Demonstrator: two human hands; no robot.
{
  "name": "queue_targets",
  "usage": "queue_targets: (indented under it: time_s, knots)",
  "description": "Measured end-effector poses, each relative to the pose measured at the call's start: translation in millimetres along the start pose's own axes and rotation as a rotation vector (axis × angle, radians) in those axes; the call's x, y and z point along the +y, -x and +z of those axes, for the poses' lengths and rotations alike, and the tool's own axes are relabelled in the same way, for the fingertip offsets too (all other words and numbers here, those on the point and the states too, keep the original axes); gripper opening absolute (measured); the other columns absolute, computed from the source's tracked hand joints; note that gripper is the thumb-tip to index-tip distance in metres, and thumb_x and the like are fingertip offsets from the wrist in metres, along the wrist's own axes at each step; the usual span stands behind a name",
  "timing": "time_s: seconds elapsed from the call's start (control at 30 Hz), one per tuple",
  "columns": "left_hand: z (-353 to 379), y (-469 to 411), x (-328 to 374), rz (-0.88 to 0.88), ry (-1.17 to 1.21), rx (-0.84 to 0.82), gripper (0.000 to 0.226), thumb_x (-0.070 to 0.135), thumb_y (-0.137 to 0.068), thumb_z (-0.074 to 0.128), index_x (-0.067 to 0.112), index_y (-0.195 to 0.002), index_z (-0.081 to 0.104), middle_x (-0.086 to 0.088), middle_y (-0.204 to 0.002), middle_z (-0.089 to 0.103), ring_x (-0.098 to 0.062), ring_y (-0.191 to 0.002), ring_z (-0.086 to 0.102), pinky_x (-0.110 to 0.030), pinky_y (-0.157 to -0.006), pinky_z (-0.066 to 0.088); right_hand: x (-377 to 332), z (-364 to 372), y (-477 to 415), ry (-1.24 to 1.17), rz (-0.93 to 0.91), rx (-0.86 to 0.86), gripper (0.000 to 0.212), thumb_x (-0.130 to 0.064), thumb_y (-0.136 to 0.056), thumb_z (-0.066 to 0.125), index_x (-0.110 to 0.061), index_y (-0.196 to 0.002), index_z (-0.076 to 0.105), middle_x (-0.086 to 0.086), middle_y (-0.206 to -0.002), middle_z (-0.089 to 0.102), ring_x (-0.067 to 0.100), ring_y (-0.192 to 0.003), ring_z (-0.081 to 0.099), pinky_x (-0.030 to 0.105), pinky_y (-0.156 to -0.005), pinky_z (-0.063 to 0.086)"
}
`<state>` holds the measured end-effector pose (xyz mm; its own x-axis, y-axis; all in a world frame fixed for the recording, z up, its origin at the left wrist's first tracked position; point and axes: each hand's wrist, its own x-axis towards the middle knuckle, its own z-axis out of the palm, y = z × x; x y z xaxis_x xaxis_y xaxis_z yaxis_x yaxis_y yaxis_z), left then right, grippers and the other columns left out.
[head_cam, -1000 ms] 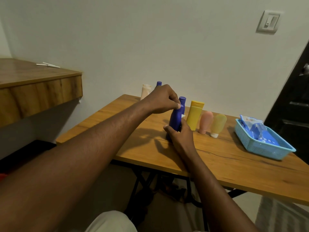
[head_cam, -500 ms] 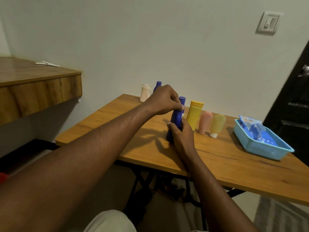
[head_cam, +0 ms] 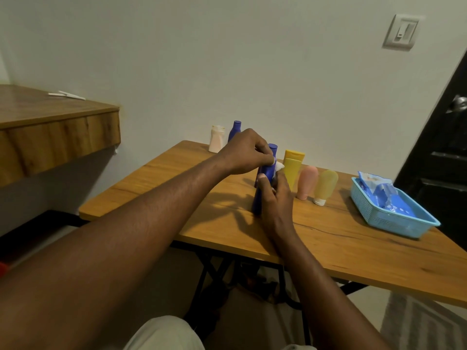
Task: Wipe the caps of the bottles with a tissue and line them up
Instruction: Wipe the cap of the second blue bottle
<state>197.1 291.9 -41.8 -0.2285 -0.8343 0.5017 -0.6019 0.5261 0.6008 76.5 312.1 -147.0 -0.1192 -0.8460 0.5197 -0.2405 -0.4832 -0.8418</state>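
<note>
Grip position has changed over the last second. My view shows the right hand [head_cam: 276, 199] higher on the blue bottle [head_cam: 257, 202] than it was, thumb and fingers wrapped round the body. The bottle has come from a lean to nearly upright on the table [head_cam: 353, 251]. A white tissue [head_cam: 278, 165], hidden a second ago, now shows just below the cap [head_cam: 273, 147]. The left hand [head_cam: 249, 154] is curled tight at the neck, fingertips pinching that tissue against the bottle. I judge that wiping of this cap is in progress and not finished. The bottle stands at the left end of the row, just beside the yellow tube [head_cam: 293, 168], so placing it should need only a short shift. Right of that tube stand a pink tube [head_cam: 306, 181] and a pale yellow tube [head_cam: 326, 184], the latter cap down. A white bottle [head_cam: 216, 138] and a second blue bottle [head_cam: 235, 128] stand at the far edge, apart from the row; I take them as not yet lined up. Container check: the blue basket [head_cam: 404, 223] at the right holds a crumpled blue packet [head_cam: 379, 192]; I cannot tell how much is left in it.
</note>
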Motion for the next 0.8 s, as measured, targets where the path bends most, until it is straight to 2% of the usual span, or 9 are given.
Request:
queue_targets:
  time_s: [0.07, 0.13, 0.2, 0.3, 0.43, 0.53, 0.6, 0.67, 0.8]
  knots:
    - [-0.1, 0.8, 0.2, 0.001, -0.001, 0.004, 0.013, 0.019, -0.086, 0.076, 0.015, -0.097, 0.082, 0.005, -0.093, 0.078, -0.005, -0.085, 0.068, -0.015, -0.067, 0.049, 0.2, -1.6, 0.0, 0.035, 0.066, 0.01, 0.041, -0.052, -0.104, 0.044, -0.016, -0.114, 0.062, -0.001, -0.097, 0.066, 0.017, -0.091, 0.062, 0.026, -0.073, 0.045]
    - [0.5, 0.6, -0.5, -0.002, 0.006, 0.009, 0.013, 0.019, -0.086, 0.076, 0.015, -0.097, 0.082, 0.005, -0.095, 0.078, -0.004, -0.085, 0.068, -0.014, -0.066, 0.048, 0.5, -3.9, 0.8, 0.098, 0.115, 0.045, 0.054, -0.06, -0.103, 0.038, -0.016, -0.094, 0.066, 0.0, -0.082, 0.065, 0.015, -0.077, 0.061, 0.026, -0.066, 0.042]
    - [1.0, 0.5, -1.1, -0.007, 0.015, 0.012, 0.013, 0.019, -0.086, 0.077, 0.014, -0.098, 0.082, 0.005, -0.096, 0.077, -0.004, -0.085, 0.067, -0.015, -0.067, 0.049, -2.2, -5.0, 2.1, 0.154, 0.137, 0.089, 0.063, -0.063, -0.102, 0.034, -0.013, -0.082, 0.066, 0.002, -0.073, 0.063, 0.016, -0.069, 0.06, 0.026, -0.062, 0.041]
    - [1.2, -0.1, -1.0, -0.006, 0.02, 0.008, 0.014, 0.02, -0.086, 0.078, 0.015, -0.098, 0.082, 0.005, -0.093, 0.077, -0.006, -0.085, 0.068, -0.017, -0.07, 0.051, -4.0, -7.1, 3.1, 0.099, 0.081, 0.175, 0.071, -0.065, -0.101, 0.029, -0.009, -0.083, 0.068, 0.006, -0.074, 0.066, 0.017, -0.07, 0.063, 0.025, -0.063, 0.045]
    - [0.6, -2.1, -1.7, -0.016, 0.019, -0.006, 0.014, 0.021, -0.086, 0.079, 0.016, -0.098, 0.082, 0.005, -0.094, 0.077, -0.007, -0.086, 0.068, -0.019, -0.07, 0.051, -3.8, -4.1, 3.7, -0.018, -0.068, 0.127, 0.057, -0.059, -0.102, 0.033, -0.013, -0.112, 0.065, 0.002, -0.093, 0.066, 0.009, -0.084, 0.061, 0.012, -0.07, 0.047]
    - [0.4, -2.0, -0.7, -0.021, 0.003, -0.003, 0.013, 0.021, -0.086, 0.078, 0.016, -0.098, 0.082, 0.004, -0.094, 0.078, -0.008, -0.086, 0.068, -0.018, -0.068, 0.05, -2.3, -2.9, 1.5, -0.017, -0.027, 0.031, 0.052, -0.058, -0.104, 0.033, -0.018, -0.123, 0.06, 0.0, -0.104, 0.066, 0.009, -0.096, 0.063, 0.022, -0.078, 0.051]
    - [0.4, -0.8, -0.2, -0.014, -0.009, -0.008, 0.013, 0.021, -0.087, 0.077, 0.015, -0.098, 0.081, 0.002, -0.096, 0.078, -0.01, -0.088, 0.069, -0.016, -0.068, 0.05, -1.3, -4.6, 0.8, 0.03, 0.055, 0.027, 0.056, -0.059, -0.104, 0.029, -0.016, -0.112, 0.065, 0.004, -0.098, 0.068, 0.016, -0.092, 0.065, 0.028, -0.074, 0.049]
    - [-0.2, 0.2, -0.3, -0.002, -0.016, -0.013, 0.013, 0.022, -0.088, 0.076, 0.015, -0.098, 0.081, 0.002, -0.096, 0.078, -0.01, -0.089, 0.069, -0.017, -0.072, 0.052, -2.5, -6.7, 1.3, 0.109, 0.099, 0.073, 0.067, -0.063, -0.103, 0.026, -0.013, -0.091, 0.068, 0.009, -0.081, 0.068, 0.022, -0.076, 0.065, 0.031, -0.068, 0.049]
    - [0.5, -1.6, -0.5, 0.019, -0.056, -0.007, 0.017, 0.027, -0.086, 0.08, 0.014, -0.097, 0.083, 0.003, -0.092, 0.078, -0.007, -0.087, 0.068, -0.017, -0.072, 0.052, -3.3, -9.5, 6.9, 0.203, 0.091, 0.128, 0.069, -0.062, -0.104, 0.029, -0.011, -0.073, 0.064, 0.008, -0.069, 0.063, 0.022, -0.066, 0.061, 0.035, -0.065, 0.048]
